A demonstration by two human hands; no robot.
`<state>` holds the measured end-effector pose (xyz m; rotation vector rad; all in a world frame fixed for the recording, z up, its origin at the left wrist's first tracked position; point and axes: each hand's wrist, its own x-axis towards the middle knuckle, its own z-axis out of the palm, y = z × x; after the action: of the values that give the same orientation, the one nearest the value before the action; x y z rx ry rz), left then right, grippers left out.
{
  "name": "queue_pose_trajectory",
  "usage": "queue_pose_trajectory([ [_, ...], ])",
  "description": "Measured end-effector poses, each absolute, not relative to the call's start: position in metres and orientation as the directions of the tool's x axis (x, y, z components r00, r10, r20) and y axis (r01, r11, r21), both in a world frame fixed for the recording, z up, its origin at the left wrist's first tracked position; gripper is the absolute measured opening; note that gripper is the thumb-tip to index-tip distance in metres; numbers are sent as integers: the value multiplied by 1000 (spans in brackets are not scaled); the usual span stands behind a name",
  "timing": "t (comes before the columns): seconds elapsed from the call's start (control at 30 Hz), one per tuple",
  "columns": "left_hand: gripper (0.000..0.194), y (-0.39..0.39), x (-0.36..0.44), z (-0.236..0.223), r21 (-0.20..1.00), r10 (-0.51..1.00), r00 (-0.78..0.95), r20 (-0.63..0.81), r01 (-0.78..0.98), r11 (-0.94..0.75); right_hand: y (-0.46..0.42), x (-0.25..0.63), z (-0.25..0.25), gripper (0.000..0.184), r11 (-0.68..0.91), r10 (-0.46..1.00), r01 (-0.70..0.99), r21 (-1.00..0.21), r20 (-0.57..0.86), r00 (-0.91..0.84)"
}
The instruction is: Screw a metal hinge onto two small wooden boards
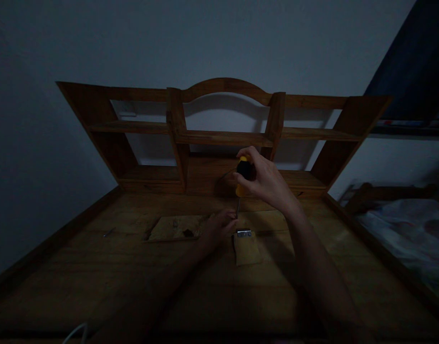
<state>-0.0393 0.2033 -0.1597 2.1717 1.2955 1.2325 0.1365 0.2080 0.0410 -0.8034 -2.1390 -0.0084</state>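
Raised above the desk, my right hand [264, 177] is closed round the yellow and black handle of a screwdriver [241, 190]. Its shaft points down, nearly upright. By the tip, the fingers of my left hand [219, 225] are pinched together; whatever they hold is too small and dark to make out. Under both hands lies a long wooden board [196, 220] with a broken left end and a dark hole. A metal hinge [244, 233] sits just right of my left hand, at the top edge of a small square wooden piece [247, 251].
A wooden shelf unit [224, 138] stands along the back of the desk [108, 272]. On the left lies a small metal item [108, 232]. A white cable [76, 330] shows at the front left. Pale bedding [409, 229] is beyond the right edge. The light is dim.
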Motion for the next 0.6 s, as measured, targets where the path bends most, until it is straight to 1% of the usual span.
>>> queue_pose_trajectory([
  [0.07,26,205,-40,-162,631,847,196,494,589,-504,207,138,44,33,777,548,568,-271,735,-399],
  [0.17,19,206,-41,-163,613,852,177,493,624,-484,206,144,48,32,749,543,601,-280,779,-314],
  [0.27,21,204,-42,-161,626,848,138,512,616,-479,209,151,51,32,738,526,607,-295,815,-243],
  [0.37,24,202,-42,-158,644,854,142,500,599,-477,215,159,52,33,756,489,582,-298,849,-200],
  [0.47,27,203,-42,-158,684,877,131,462,576,-447,219,162,50,34,770,473,564,-299,860,-190],
  [0.6,36,204,-42,-159,772,912,106,397,499,-394,220,158,48,34,779,457,560,-280,867,-201],
])
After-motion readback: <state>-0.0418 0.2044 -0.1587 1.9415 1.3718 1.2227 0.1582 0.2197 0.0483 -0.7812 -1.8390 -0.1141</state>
